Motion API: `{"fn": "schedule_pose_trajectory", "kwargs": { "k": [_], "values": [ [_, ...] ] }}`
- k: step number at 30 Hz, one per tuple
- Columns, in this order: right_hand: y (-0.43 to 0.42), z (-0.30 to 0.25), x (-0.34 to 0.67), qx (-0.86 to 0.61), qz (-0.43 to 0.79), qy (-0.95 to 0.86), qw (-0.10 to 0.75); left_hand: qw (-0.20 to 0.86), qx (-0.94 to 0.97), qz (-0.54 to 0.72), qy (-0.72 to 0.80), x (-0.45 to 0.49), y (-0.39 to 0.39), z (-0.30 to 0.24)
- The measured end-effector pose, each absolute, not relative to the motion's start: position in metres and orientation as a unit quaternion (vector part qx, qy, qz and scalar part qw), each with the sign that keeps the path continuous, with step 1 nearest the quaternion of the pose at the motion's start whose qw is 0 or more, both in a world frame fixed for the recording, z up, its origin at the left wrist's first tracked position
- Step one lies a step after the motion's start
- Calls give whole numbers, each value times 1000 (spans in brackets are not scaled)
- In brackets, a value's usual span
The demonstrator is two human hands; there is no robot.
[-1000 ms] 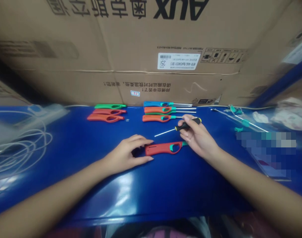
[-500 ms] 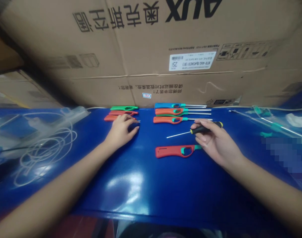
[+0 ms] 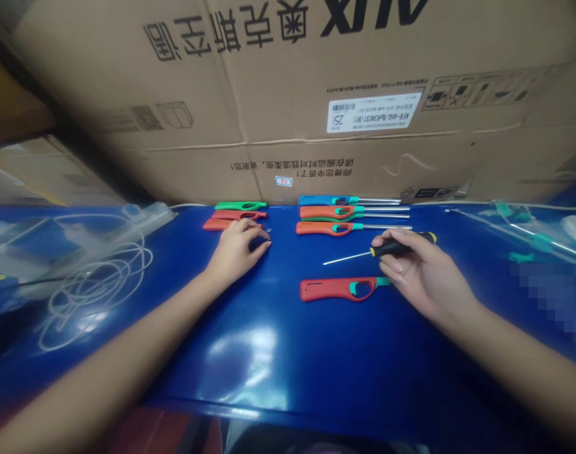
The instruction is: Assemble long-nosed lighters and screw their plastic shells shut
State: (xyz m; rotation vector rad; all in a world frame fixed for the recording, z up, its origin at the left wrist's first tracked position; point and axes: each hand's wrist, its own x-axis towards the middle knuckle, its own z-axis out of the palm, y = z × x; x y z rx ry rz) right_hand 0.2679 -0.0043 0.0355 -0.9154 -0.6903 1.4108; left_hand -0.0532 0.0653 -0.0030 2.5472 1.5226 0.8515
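My right hand (image 3: 423, 271) is closed around the black and yellow handle of a screwdriver (image 3: 347, 258), whose thin shaft points left above the table. Under its tip lies a red gas lighter (image 3: 328, 290) with a teal trigger, its right end hidden behind my right hand. My left hand (image 3: 238, 249) rests on the table by a few tiny metal pieces (image 3: 269, 229), thumb and index fingertips close together; what they hold, if anything, is too small to make out. Behind that hand lie a green lighter casing (image 3: 234, 205), a red casing (image 3: 229, 215) and an orange casing (image 3: 217, 224).
Several lighters with metal tubes, among them a blue one (image 3: 316, 200) and an orange one (image 3: 319, 228), lie at the back. A large cardboard box (image 3: 198, 170) stands behind them. A coiled white cable (image 3: 99, 284) is at left, clear plastic bags (image 3: 538, 233) at right.
My left thumb and index fingertips have come closer together beside the tiny metal pieces. My right hand still holds the screwdriver in much the same place. The whole view has shifted slightly.
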Motion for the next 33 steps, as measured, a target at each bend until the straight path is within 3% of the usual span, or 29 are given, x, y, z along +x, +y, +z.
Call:
{"fn": "schedule_pose_trajectory", "kwargs": {
  "k": [10,15,21,26,33],
  "values": [
    [-6,32,266,-390,611,-320,609,221,727,374,532,-40,61,2],
    [-8,33,265,-387,608,-345,602,438,556,455,539,-18,44,12],
    [-22,37,255,-344,614,-448,552,696,299,444,478,20,4,24],
    [-25,34,250,-343,605,-480,535,775,153,433,435,28,-8,21],
    [-24,33,251,-354,607,-479,527,802,92,421,414,26,-8,22]
  ]
}}
